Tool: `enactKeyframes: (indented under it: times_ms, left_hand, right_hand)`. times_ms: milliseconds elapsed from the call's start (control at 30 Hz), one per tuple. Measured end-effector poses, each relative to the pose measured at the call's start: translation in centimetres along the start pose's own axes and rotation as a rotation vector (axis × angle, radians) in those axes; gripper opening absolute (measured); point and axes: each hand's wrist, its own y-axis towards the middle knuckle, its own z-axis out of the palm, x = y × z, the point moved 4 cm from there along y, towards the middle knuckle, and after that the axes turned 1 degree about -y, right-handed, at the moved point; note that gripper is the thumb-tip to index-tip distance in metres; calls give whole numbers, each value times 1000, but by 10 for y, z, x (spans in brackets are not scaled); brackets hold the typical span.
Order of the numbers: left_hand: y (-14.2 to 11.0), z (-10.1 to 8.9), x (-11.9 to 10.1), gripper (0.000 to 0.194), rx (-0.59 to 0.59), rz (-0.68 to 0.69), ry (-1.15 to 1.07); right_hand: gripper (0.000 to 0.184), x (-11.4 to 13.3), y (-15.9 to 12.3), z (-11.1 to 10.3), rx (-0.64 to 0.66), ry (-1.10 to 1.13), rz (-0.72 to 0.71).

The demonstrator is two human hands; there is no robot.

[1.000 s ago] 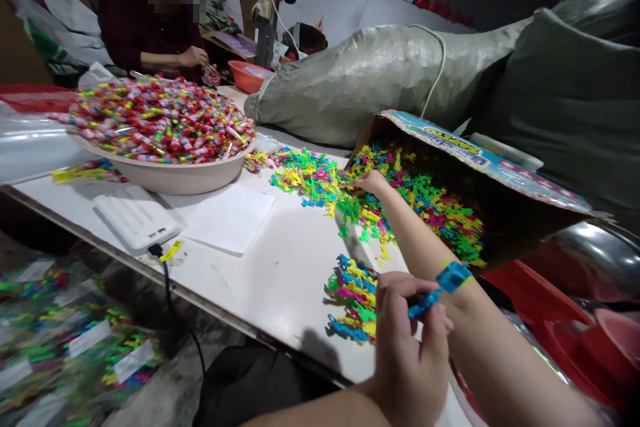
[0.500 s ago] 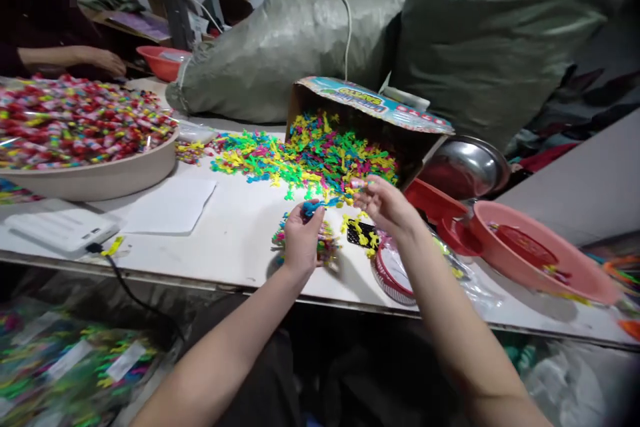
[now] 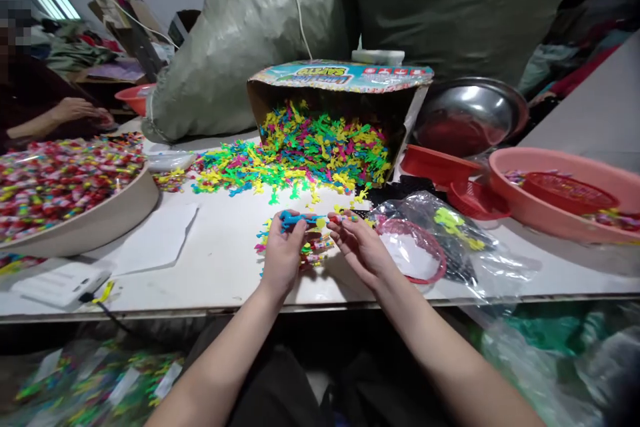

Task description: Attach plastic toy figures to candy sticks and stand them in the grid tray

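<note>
My left hand (image 3: pixel 280 260) is closed on a blue plastic toy figure (image 3: pixel 294 219), which points toward the right. Close beside it, my right hand (image 3: pixel 364 250) pinches a small red-and-white piece (image 3: pixel 338 219) by the fingertips. The figure and the piece meet or nearly meet between the hands; which of the two I cannot tell. Partly hidden under both hands is a small heap of colourful toys (image 3: pixel 314 257) on the white table (image 3: pixel 215 247). Beyond the hands lie loose yellow, green, blue and pink figures (image 3: pixel 325 147), spilling out of an open cardboard box (image 3: pixel 345 77).
A wide basin (image 3: pixel 120 203) of red wrapped-looking pieces stands left. On the right are a red-rimmed basket (image 3: pixel 443 267), clear plastic bags (image 3: pixel 480 267), a pink basin (image 3: pixel 505 180) and a metal bowl (image 3: pixel 473 113). Large grey-green sacks (image 3: pixel 235 33) stand behind. A co-worker's hand (image 3: pixel 75 109) shows at left.
My right hand has come in from near the box toward my left hand, with the small piece in its fingertips. My left hand still holds the blue figure. The camera view has shifted.
</note>
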Motion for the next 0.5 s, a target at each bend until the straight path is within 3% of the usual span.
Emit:
enactKeyframes:
  times_ms: [200, 500]
  left_hand:
    - [-3, -4, -8, 24, -60, 92, 108]
    - [-9, 1, -20, 19, -19, 324, 285]
  right_hand:
    - [26, 3, -8, 9, 74, 16, -7]
    - [29, 3, -13, 11, 41, -6, -45]
